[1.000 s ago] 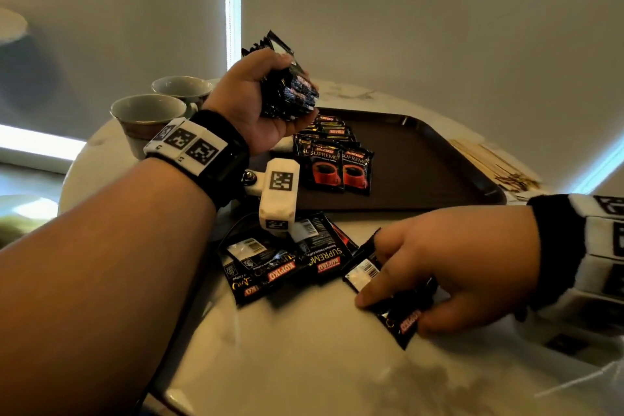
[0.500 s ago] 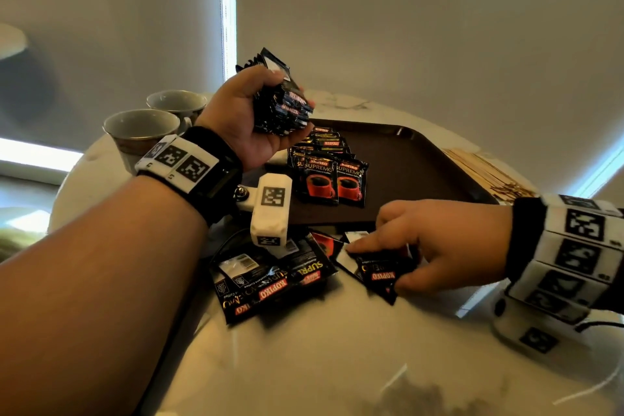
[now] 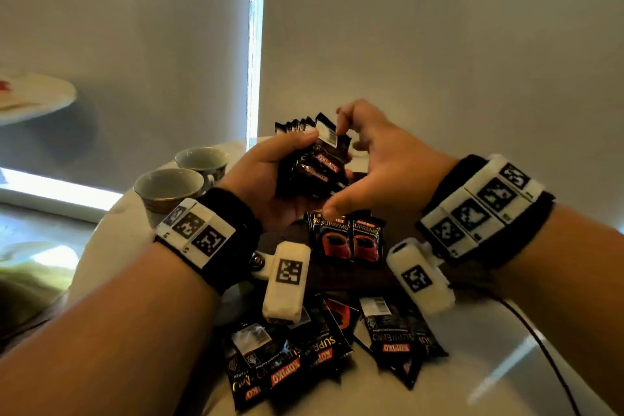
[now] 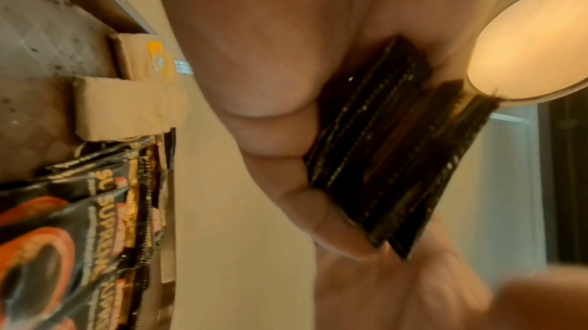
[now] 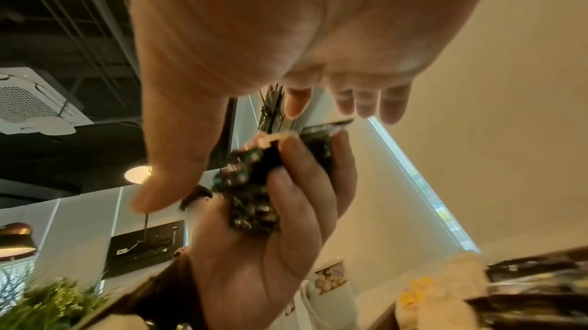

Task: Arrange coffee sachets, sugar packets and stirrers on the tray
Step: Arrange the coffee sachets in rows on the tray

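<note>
My left hand (image 3: 266, 176) is raised over the tray and grips a thick stack of black coffee sachets (image 3: 317, 162); the left wrist view shows the stack (image 4: 381, 164) edge-on between thumb and fingers. My right hand (image 3: 378, 162) is beside it with fingers spread, its index fingertip on the top edge of the outermost sachet and its thumb held apart below. A row of sachets (image 3: 347, 240) lies on the dark brown tray (image 3: 337, 275). Several loose sachets (image 3: 398, 338) lie on the white table (image 3: 337, 392). No stirrers are in view.
Two ceramic cups (image 3: 169, 189) stand at the table's left, behind my left wrist. Beige paper packets (image 4: 127, 106) lie past the sachet row in the left wrist view. A thin black cable (image 3: 540, 344) runs over the table at the right.
My right hand has risen from the table to the stack with the sachet it was picking up, and that sachet now sits against the stack. The left hand has lifted a little.
</note>
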